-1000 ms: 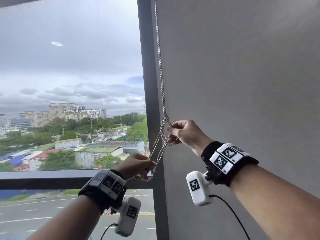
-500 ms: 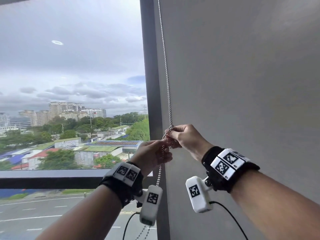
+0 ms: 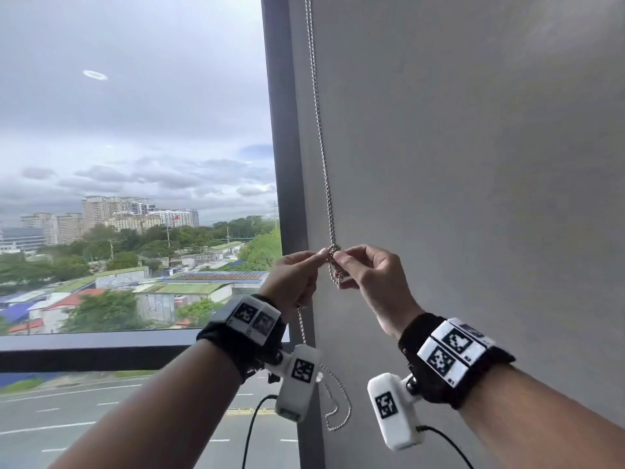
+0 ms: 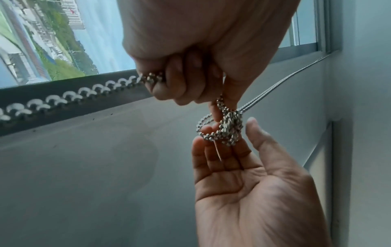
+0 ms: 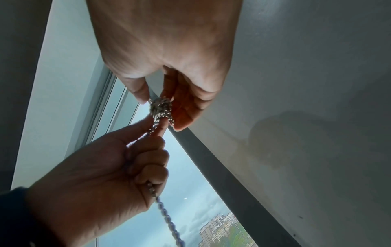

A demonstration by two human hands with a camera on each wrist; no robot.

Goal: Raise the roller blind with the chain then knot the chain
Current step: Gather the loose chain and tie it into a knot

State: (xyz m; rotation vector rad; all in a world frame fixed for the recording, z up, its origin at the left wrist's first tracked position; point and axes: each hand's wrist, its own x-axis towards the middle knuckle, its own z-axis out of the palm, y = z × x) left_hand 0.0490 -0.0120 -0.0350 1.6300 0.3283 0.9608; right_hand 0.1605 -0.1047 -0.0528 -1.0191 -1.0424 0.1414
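The silver metal ball chain (image 3: pixel 325 184) hangs in the middle of the head view, beside the grey window frame (image 3: pixel 282 130); its bunched knot (image 3: pixel 334 253) sits between both hands; the left hand (image 3: pixel 293 282) grips the lower strand in curled fingers; the right hand (image 3: pixel 375 282) pinches the knot; I judge the left should pull down steadily while the right holds the loops together, so no loop slips.

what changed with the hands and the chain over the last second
The left hand came up and right from low by the window rail until its fingertips meet the right hand at the chain. The wide open loop between the hands has drawn in to a small bunched knot, and the slack now hangs below the left wrist. The right hand kept its pinch at about the same spot; the blind did not visibly move.
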